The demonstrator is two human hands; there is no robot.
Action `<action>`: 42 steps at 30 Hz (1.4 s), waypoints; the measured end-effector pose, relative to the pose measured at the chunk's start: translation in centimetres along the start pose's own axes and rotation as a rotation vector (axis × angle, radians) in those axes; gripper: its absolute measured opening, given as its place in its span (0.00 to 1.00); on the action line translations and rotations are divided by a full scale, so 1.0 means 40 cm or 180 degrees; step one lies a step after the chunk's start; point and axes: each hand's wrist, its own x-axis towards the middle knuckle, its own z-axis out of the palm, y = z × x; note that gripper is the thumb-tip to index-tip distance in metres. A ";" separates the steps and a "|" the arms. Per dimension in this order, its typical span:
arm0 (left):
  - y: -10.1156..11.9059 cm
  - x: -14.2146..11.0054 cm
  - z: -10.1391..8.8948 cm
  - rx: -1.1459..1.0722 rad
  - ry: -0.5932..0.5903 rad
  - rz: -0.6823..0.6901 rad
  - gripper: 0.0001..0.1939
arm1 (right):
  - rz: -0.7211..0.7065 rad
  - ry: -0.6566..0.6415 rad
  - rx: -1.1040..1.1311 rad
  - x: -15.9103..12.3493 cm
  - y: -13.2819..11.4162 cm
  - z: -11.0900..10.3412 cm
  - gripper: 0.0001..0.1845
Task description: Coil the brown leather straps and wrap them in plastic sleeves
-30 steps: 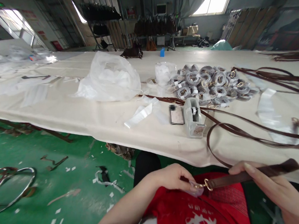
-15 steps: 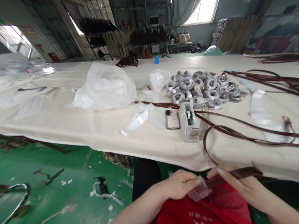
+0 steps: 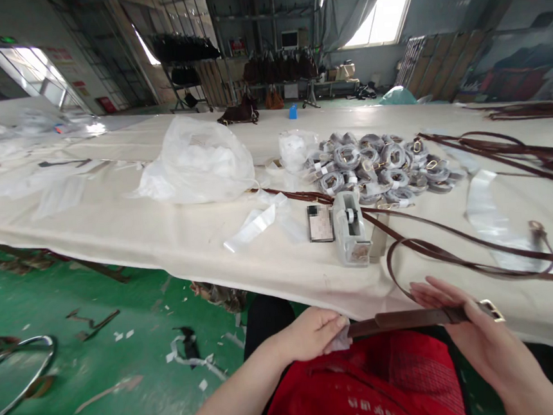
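Observation:
A brown leather strap is stretched level between my two hands, just off the table's front edge and above a red apron. My left hand is closed in a pinch on its left end, where crumpled clear plastic covers the strap. Toward the other end, my right hand grips the strap under its thumb, with the other fingers stretched out behind. A gold buckle sticks out to the right of that thumb. Behind this hand, a long loop of brown strap lies on the table.
On the cream-covered table stands a tape dispenser, beside a small blurred-out item. Behind lie a pile of wrapped coiled straps and a white plastic bag. Clear plastic strips lie left of the dispenser.
My right hand has moved right along the strap and its fingers have straightened. The strap is now pulled out straight, showing the buckle. My left hand has shifted slightly left with the plastic.

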 end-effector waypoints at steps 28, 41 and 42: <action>0.015 0.049 0.083 -0.1245 -0.0364 -0.0245 0.41 | 0.0533 -0.0640 -0.1447 -0.031 0.006 0.169 0.27; -0.002 0.040 0.087 -0.1136 -0.0254 -0.0596 0.33 | 0.0084 -0.0327 -0.1084 0.001 0.041 0.117 0.30; -0.003 0.041 0.090 -0.1051 -0.0185 -0.0638 0.33 | 0.0048 -0.0199 -0.1024 0.004 0.040 0.115 0.31</action>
